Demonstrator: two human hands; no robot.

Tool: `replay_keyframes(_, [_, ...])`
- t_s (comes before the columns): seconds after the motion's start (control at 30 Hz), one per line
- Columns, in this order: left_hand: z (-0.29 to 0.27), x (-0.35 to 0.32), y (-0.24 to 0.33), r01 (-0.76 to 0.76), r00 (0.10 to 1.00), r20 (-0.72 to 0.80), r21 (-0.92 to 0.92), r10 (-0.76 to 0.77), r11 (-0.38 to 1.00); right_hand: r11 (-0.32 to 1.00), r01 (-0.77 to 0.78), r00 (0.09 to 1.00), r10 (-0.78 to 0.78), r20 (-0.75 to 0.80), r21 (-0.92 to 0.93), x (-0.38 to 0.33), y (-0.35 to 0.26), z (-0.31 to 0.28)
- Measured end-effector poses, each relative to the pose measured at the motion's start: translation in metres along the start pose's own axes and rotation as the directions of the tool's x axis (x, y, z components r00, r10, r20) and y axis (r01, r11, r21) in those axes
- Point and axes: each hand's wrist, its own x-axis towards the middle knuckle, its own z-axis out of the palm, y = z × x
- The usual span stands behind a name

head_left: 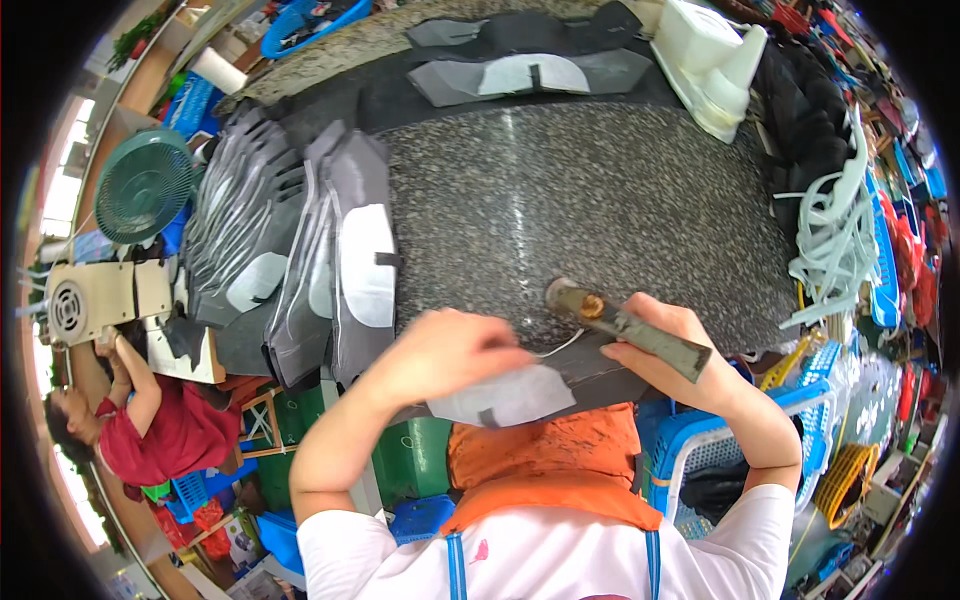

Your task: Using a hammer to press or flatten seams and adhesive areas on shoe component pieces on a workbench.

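My right hand (675,345) is closed on a cobbler's hammer (640,333), whose long metal head with a flared end lies over the near right part of the stone slab (560,180). Near the slab's front edge is my left hand (450,350), its fingers bent and smeared by motion. Just below it a dark grey cut piece with a pale patch (510,397) hangs over the front edge. A thin white strip (560,345) shows between the two hands. Whether my left hand touches the piece or the strip, I cannot tell.
Stacked grey pieces with pale patches (365,250) lie left, more (535,77) at the back. A white container (705,65) stands back right, beside pale tubing strips (835,235). Blue baskets (740,430) sit low right. A person in red (170,425) works at the left near a fan (145,185).
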Motion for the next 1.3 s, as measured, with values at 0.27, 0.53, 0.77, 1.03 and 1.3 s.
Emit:
replay_keyframes(0.27, [-0.001, 0.007, 0.033, -0.241, 0.872, -0.290, 0.446, 0.394, 0.862, 0.979, -0.157, 0.977, 0.135, -0.164, -0.131, -0.027, 0.008, -0.010])
replay_keyframes(0.53, [0.056, 0.114, 0.048, -0.272, 0.957, -0.089, 0.040, 0.275, 0.961, 0.867, -0.164, 0.962, 0.035, -0.270, -0.471, -0.061, 0.009, -0.042])
replay_keyframes(0.77, [0.068, 0.126, 0.044, -0.508, 0.778, -0.278, 0.250, 0.563, 0.825, 0.787, -0.320, 0.947, 0.284, -0.151, -0.528, -0.067, 0.022, -0.061])
replay_keyframes(1.03, [0.075, 0.109, 0.046, -0.488, 0.600, -0.085, 0.748, 0.795, 0.449, 0.806, -0.170, 0.983, 0.104, -0.149, -0.566, -0.058, 0.031, -0.059])
replay_keyframes(1.3, [0.080, 0.088, 0.041, -0.432, 0.658, -0.187, 0.700, 0.730, 0.569, 0.784, -0.112, 0.993, 0.074, -0.088, -0.611, -0.045, 0.034, -0.047])
